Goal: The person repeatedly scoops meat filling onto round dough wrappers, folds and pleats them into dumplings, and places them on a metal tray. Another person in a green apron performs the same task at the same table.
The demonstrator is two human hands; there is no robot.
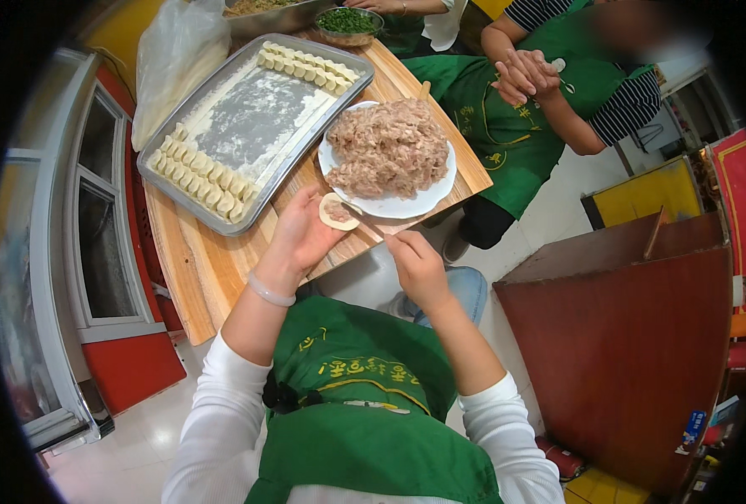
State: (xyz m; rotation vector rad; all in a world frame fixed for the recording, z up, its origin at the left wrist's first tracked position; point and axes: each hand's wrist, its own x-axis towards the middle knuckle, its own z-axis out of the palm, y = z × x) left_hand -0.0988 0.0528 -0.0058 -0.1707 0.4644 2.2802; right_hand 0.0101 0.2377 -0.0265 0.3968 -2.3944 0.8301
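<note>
Just left of the frame's centre, your left hand cupped a round dumpling wrapper, fingers curled loosely under it so the pale disc lay open and face up on the fingertips, a small dab of filling already on it. Your right hand, lower and to the right, pinched a thin stick-like spreader with narrow, closed fingers; the tool's long axis ran up and to the left from that hand, its tip resting on the wrapper. So the wrapper lay up-left of your right fingers, and the left hand was the nearer one, already holding it. Directly above the wrapper sat the white plate heaped with minced filling, its rim just beside the wrapper. To the upper left, the metal tray held rows of finished dumplings on the wooden table.
</note>
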